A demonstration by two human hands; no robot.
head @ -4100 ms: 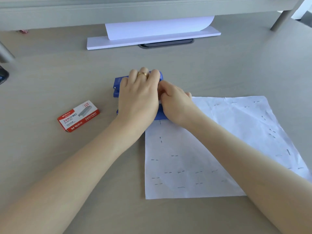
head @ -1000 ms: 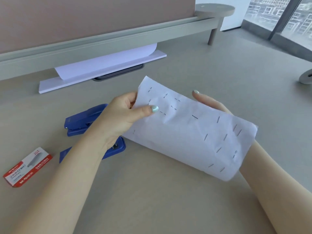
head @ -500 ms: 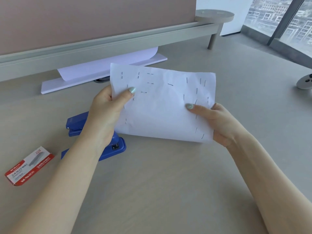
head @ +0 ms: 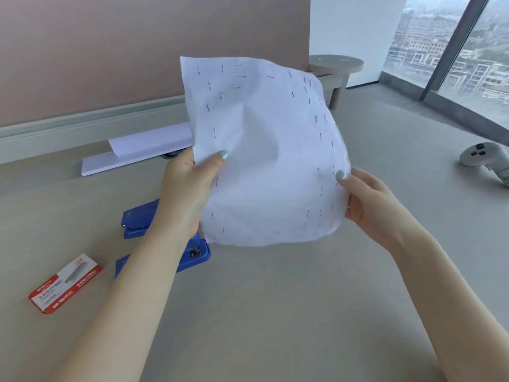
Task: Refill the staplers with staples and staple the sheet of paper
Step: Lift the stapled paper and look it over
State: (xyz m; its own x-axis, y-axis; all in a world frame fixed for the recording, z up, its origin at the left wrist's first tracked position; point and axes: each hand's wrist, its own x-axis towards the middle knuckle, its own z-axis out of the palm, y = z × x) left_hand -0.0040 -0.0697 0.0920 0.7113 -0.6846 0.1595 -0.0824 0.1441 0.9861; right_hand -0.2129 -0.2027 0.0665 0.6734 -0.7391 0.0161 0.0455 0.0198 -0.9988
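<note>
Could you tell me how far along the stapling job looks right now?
Done: the sheet of paper already carries many staples across it. In hand: the left hand and right hand hold it up off the desk, as if checking it. The blue stapler lies below with nobody touching it; the staple box sits shut nearby. Left: I cannot tell whether the stapler needs refilling.

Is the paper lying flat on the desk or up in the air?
Up in the air. The left hand and right hand hold the stapled paper by its edges, above the desk.
</note>
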